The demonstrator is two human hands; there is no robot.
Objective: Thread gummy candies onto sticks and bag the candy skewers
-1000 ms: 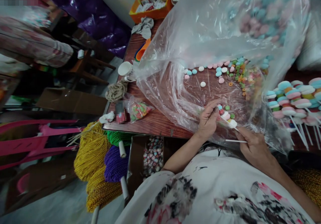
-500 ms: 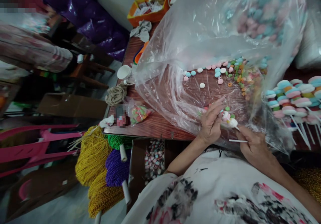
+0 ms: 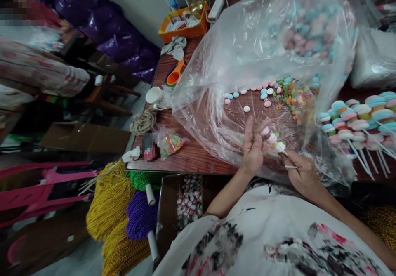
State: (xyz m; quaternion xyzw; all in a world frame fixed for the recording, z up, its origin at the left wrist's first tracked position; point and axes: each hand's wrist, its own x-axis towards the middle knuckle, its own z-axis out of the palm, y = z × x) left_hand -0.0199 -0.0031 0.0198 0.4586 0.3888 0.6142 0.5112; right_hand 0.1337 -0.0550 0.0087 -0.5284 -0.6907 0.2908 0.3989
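My right hand (image 3: 300, 169) is closed on the thin white stick of a candy skewer (image 3: 272, 138). Pink, white and other coloured pieces are threaded on it, and it points up and left. A second white stick (image 3: 290, 167) pokes out of the same hand. Just left of the skewer is my left hand (image 3: 253, 154), fingers stretched upward and apart, with nothing visible gripped in it. Both hands are at the front of a large clear plastic bag (image 3: 213, 119) lying on the table. Loose pastel candies (image 3: 267, 103) and small coloured rings (image 3: 288, 99) are scattered beyond them.
Finished candy skewers (image 3: 359, 121) are heaped at the right. Along the left side are a white cup (image 3: 154, 95), orange scissors (image 3: 175, 76), a cloth bundle (image 3: 143, 121) and a small bag of rings (image 3: 172, 142). Cord bundles (image 3: 107, 201) hang below the table edge. Another person sits far left.
My left hand has drawn a little left, away from the candy skewer, and its fingers now point more upward. The right hand still grips the stick. The view has shifted slightly.
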